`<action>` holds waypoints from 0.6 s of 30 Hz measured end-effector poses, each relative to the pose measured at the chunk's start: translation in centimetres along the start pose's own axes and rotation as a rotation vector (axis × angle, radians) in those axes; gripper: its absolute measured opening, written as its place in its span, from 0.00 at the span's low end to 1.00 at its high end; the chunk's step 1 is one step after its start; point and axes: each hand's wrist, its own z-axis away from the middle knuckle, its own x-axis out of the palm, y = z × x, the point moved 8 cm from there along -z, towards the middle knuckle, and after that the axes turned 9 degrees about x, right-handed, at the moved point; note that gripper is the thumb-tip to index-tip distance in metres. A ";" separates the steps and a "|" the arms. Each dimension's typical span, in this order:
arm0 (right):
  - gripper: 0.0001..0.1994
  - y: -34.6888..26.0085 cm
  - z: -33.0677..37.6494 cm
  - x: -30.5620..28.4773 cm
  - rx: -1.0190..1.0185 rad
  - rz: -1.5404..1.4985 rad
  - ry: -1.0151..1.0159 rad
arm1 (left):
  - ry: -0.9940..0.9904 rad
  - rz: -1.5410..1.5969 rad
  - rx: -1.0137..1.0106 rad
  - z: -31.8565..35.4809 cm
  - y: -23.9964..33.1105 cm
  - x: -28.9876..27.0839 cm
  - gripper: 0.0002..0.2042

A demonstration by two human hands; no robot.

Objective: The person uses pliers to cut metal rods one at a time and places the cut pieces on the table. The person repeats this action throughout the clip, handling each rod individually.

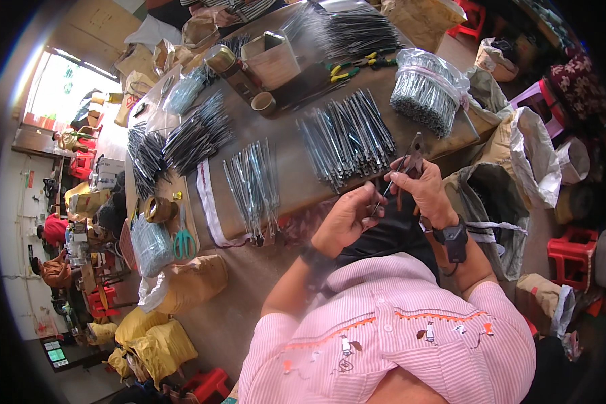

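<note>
In front of my lap, my right hand point(427, 195) is closed around a pair of pliers point(416, 151), their jaws tilted up toward the table. Close beside it, my left hand point(349, 217) pinches a thin metal rod point(398, 174) that runs up toward the pliers; whether the jaws touch it I cannot tell. Just beyond both hands lies a wide row of thin metal rods point(349, 138) at the table's near edge. A smaller bunch of rods point(251, 182) lies to its left, its ends jutting over the edge.
More rod piles point(198, 131) cover the table's left, and a plastic-wrapped bundle point(427, 91) stands at the right. Farther back are a jar point(230, 64), a cup point(263, 103) and yellow-handled pliers point(343, 71). Teal-handled scissors point(184, 242) lie left. Open sacks point(491, 202) stand at my right.
</note>
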 end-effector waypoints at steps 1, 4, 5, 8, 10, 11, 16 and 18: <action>0.11 0.1 0.2 0.2 -0.001 0.005 -0.009 | 0.014 -0.006 -0.023 -0.2 -0.5 -0.4 0.04; 0.10 0.9 0.1 0.3 0.012 -0.008 -0.014 | 0.081 -0.039 -0.042 -0.4 -1.6 -1.2 0.04; 0.10 1.5 0.0 0.0 0.043 -0.011 0.007 | 0.108 -0.053 -0.039 -0.4 -1.6 -1.4 0.04; 0.14 4.8 0.0 -1.6 0.314 -0.538 0.082 | 0.111 -0.130 0.046 -0.2 -0.5 -1.5 0.06; 0.18 5.9 0.2 -1.9 0.382 -0.708 0.030 | 0.128 -0.162 0.071 0.0 0.1 -1.5 0.08; 0.19 6.4 0.4 -2.2 0.424 -0.788 0.020 | 0.129 -0.176 0.095 0.0 0.4 -1.4 0.09; 0.18 5.3 3.0 -0.7 0.346 -0.648 -0.431 | 0.072 -0.353 0.209 0.4 1.9 -0.1 0.09; 0.22 6.0 3.5 -0.8 0.402 -0.416 -0.371 | 0.082 -0.464 0.240 0.5 2.4 0.2 0.09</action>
